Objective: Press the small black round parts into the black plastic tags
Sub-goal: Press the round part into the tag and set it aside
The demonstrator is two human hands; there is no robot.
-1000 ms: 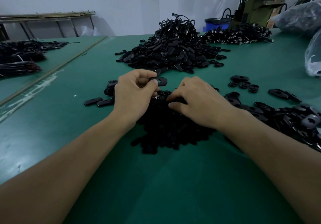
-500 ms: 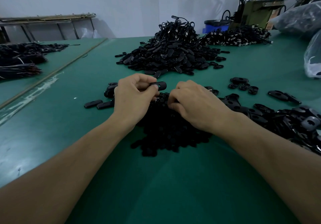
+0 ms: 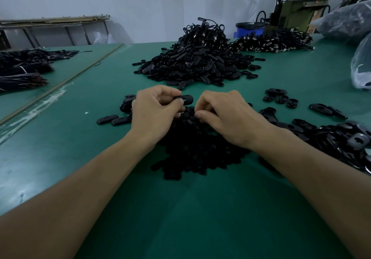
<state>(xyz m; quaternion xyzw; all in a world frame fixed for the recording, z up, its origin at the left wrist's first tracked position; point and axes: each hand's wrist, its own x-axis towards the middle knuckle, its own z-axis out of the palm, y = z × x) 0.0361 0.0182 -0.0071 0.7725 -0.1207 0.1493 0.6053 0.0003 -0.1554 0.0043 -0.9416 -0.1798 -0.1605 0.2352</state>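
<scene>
Two hands meet at the centre of the frame, just above a low heap of round parts [image 3: 196, 154]. The left hand [image 3: 154, 110] pinches one tag [image 3: 185, 99] between its thumb and curled fingers; the tag's rounded end sticks out to the right, roughly level and clear of the heap. The right hand [image 3: 226, 116] is curled, thumb and forefinger drawn together at the top of the heap; whether a round part sits between them I cannot tell, black on black.

The tag looks like hard moulded plastic; a flat oblong with rounded ends, smooth with a slight sheen, and a slot showing in its face. I judge it light and stiff, unlikely to bend under a thumb but glossy enough to slip; it is best held by its long edges at the far end, leaving the opening free. The round parts seem tiny, dull and light, apt to scatter if swept; each wants a fingertip pinch at its rim.

All of it lies on a green table mat [image 3: 180, 218]; a larger heap of tags [image 3: 196, 64] rises at upper centre; loose tags [image 3: 279, 96] lie right of centre.
</scene>
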